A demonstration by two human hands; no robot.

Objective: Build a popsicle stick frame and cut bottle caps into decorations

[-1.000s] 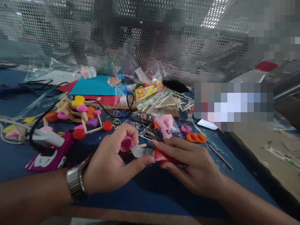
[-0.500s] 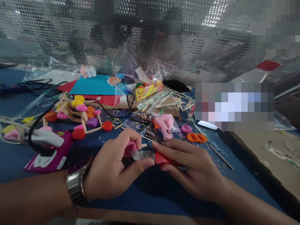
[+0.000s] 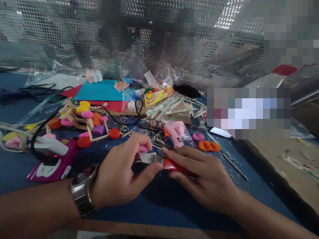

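My left hand [image 3: 119, 172], with a metal-banded watch [image 3: 83, 192] on its wrist, is closed round a small pink round piece [image 3: 143, 149], mostly hidden by the curled fingers. In my right hand [image 3: 201, 176] is a utility knife with a red handle [image 3: 175, 166], gripped between thumb and fingers. Its broad silver blade [image 3: 149, 158] points left and lies against the pink piece, just above my left thumb. Whether the edge has entered the piece I cannot tell. Both hands are close together over the blue tabletop [image 3: 159, 205].
A pink glue gun [image 3: 175, 132] lies just beyond my hands. To the left are stick frames with coloured discs [image 3: 84, 114] and a purple power strip [image 3: 52, 166]. Orange rings [image 3: 209, 146] lie right; bundled sticks [image 3: 171, 106] and a yellow box [image 3: 159, 96] lie behind.
The knife's blade has tilted and shifted slightly left and up against the pink piece. My left fingers have turned a little, and the stick end by the blade shows less.
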